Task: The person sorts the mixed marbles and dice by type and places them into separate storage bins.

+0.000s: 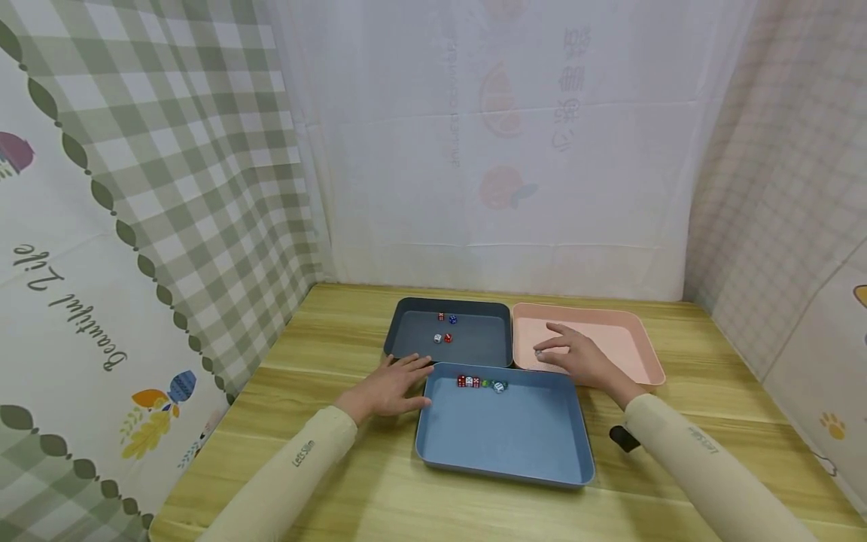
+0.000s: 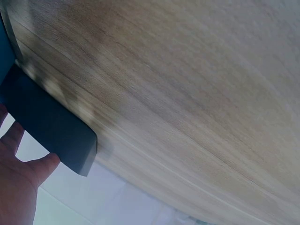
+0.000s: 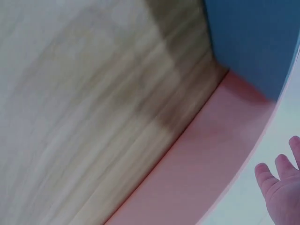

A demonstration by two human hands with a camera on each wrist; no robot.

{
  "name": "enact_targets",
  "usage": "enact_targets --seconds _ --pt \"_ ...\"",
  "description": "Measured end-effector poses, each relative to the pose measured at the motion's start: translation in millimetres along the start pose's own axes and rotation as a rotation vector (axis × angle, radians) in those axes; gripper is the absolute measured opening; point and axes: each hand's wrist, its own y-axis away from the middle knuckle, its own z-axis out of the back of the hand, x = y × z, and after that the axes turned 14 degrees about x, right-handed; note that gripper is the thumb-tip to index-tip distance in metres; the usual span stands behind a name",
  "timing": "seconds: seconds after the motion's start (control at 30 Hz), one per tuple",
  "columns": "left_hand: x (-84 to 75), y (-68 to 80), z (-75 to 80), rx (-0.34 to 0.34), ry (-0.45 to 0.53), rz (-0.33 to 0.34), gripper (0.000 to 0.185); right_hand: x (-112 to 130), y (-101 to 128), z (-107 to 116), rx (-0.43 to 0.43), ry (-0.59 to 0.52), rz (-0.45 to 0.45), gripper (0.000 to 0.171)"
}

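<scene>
My right hand [image 1: 577, 357] is over the left part of the pink tray [image 1: 626, 342], with a small greyish piece [image 1: 539, 354], perhaps a die, pinched at its fingertips. Its other fingers are spread, and the right wrist view shows them above the tray's rim. My left hand [image 1: 393, 388] lies by the upper left corner of the blue tray [image 1: 501, 444], fingers spread, its thumb at that tray's rim and its fingertips near the dark navy tray [image 1: 405, 325]. Along the blue tray's far side sit red and white dice [image 1: 469, 382], small green pieces [image 1: 485, 384] and a round silvery piece [image 1: 500, 387].
Inside the navy tray lie a blue die [image 1: 453, 319], a white die [image 1: 437, 339] and red dice [image 1: 448, 338]. A small black object [image 1: 624, 438] is on the wooden table [image 1: 325, 324] under the right forearm. Cloth curtains [image 1: 501, 150] hang behind and at both sides.
</scene>
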Motion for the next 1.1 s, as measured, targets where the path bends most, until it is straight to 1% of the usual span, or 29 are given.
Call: enact_targets --seconds 0.1,0.37,0.57,0.8,0.93,1.1 --pt "0.8 0.1 0.0 -0.001 0.0 -0.001 0.07 -4.4 2.2 7.0 -0.013 -0.027 -0.026 0.037" --pt "1.5 1.7 0.2 0.002 -0.002 0.007 0.071 -20.4 2.5 22.8 -0.063 -0.099 -0.129 0.049" --pt "3.0 2.6 -0.3 -0.004 0.005 -0.006 0.071 -30.5 4.3 29.1 -0.138 -0.119 -0.21 0.054" --pt "2.8 3.2 0.5 -0.002 0.007 -0.011 0.071 -41.8 4.3 27.4 -0.232 -0.218 -0.336 0.054" --pt "2.0 2.6 0.6 0.007 0.004 -0.006 0.072 -46.9 2.8 24.2 -0.266 -0.157 -0.353 0.049" --pt "1.1 0.6 -0.8 0.01 -0.013 -0.004 0.072 -50.5 1.3 18.7 -0.245 -0.079 -0.358 0.044"
